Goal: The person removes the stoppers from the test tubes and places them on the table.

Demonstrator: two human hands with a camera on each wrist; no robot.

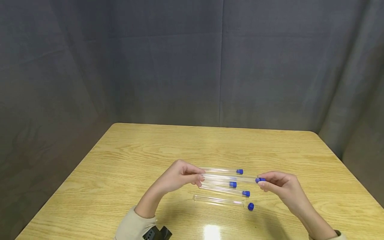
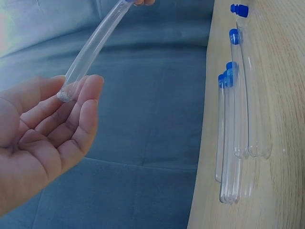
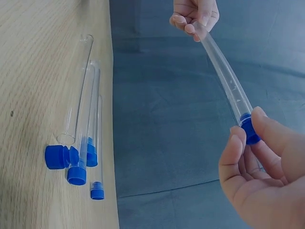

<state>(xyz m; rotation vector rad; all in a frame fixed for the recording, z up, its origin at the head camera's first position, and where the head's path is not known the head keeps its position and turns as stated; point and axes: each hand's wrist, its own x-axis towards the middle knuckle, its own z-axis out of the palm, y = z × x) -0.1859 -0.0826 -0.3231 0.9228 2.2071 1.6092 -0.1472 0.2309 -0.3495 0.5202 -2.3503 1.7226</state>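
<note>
A clear test tube [image 1: 237, 179] is held lengthwise above the table between both hands. My left hand [image 1: 186, 175] pinches its rounded closed end between thumb and fingers, the other fingers loosely bent in the left wrist view. At the opposite end, my right hand [image 1: 282, 186] pinches the blue cap [image 3: 249, 131] between thumb and fingertips. The ribbed stopper part of this cap sits in the tube's mouth. Below lie an uncapped test tube [image 1: 219, 200] and, just off its open end, a loose blue cap [image 1: 250, 206].
Three capped test tubes lie roughly side by side on the wooden table [image 1: 144, 146]: a far one [image 1: 220, 170], a middle one [image 1: 217, 183] and a nearer one [image 1: 225, 190]. Grey curtains [image 1: 168, 66] hang behind the table and along both sides.
</note>
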